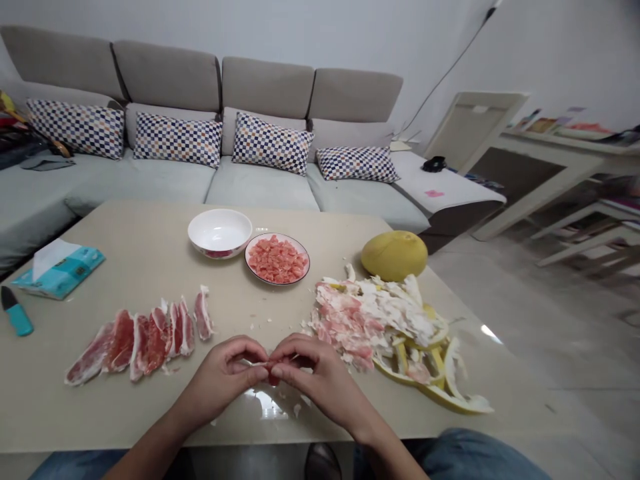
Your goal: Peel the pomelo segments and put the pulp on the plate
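Observation:
My left hand (231, 371) and my right hand (316, 372) meet at the table's near middle, thumbs and forefingers pinched on a small red pomelo segment piece (273, 377) between them. My fingers hide most of it. To the left lies a row of pomelo segments (156, 337) with whitish skin on them. Ahead, a plate (262, 278) holds a heap of peeled pink pulp pieces (278, 259). Right of my right hand spreads a pile of pale membrane and pith scraps (350, 313), with thick yellow rind strips (450, 399) beside it.
A white bowl (220, 230) stands left of the plate. A whole yellow pomelo (395, 255) sits at the back right. On the far left are a blue tissue pack (67, 272) and a teal-handled knife (18, 317). Beyond the table (135, 233) stands a sofa (265, 183) with checkered cushions.

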{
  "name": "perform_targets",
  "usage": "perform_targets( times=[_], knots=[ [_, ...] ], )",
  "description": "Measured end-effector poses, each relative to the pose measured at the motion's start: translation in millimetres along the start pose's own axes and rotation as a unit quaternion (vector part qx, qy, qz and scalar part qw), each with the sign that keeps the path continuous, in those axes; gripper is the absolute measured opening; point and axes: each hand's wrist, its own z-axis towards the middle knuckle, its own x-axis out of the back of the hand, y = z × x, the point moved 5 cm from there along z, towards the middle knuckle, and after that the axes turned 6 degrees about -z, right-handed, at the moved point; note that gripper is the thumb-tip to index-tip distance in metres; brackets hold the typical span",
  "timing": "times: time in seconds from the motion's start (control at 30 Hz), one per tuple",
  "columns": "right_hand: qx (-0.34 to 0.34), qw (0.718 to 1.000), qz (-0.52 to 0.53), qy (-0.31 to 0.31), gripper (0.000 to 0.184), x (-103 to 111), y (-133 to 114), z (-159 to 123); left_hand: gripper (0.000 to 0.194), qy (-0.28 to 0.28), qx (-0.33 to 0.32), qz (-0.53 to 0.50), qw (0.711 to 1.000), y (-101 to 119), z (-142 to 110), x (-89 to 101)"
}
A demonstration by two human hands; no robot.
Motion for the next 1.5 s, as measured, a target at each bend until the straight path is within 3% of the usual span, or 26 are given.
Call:
perform_targets(
  times=[0.17, 0.6, 0.83, 1.0, 1.17, 1.27, 1.37, 1.5],
  knots=[
    [-0.037, 0.999, 0.017, 0.032, 0.008, 2, 4, -1, 0.023, 0.027, 0.018, -0.011, 0.999, -5, -1, -2.9],
    [-0.106, 0.972, 0.209, -0.005, 0.033, -13, 31, 4, 0.022, 0.043, 0.012, -0.036, 0.998, -16, 6, 1.9],
    [-0.127, 0.946, 0.285, 0.088, 0.036, -20, 44, 2, 0.020, 0.056, -0.019, -0.042, 0.997, -9, 8, 3.9],
    [-0.086, 0.976, 0.157, 0.125, 0.045, 2, 45, 26, 0.019, 0.039, -0.007, -0.072, 0.997, -6, 8, 0.8],
    [-0.029, 0.985, 0.017, 0.167, 0.025, 59, 37, 111, 0.022, 0.054, -0.003, -0.098, 0.994, -7, 8, 3.6],
    [-0.001, 0.984, -0.057, 0.171, 0.014, 82, 29, 150, 0.023, 0.071, 0.008, -0.107, 0.992, -8, 7, 7.7],
    [0.028, 0.980, -0.107, 0.165, 0.016, 85, 19, 149, 0.023, 0.071, -0.005, -0.109, 0.991, -6, 7, 10.6],
    [0.032, 0.978, -0.140, 0.153, 0.027, 65, 11, 100, 0.021, 0.056, -0.025, -0.106, 0.993, -6, 11, 10.4]
  ],
)
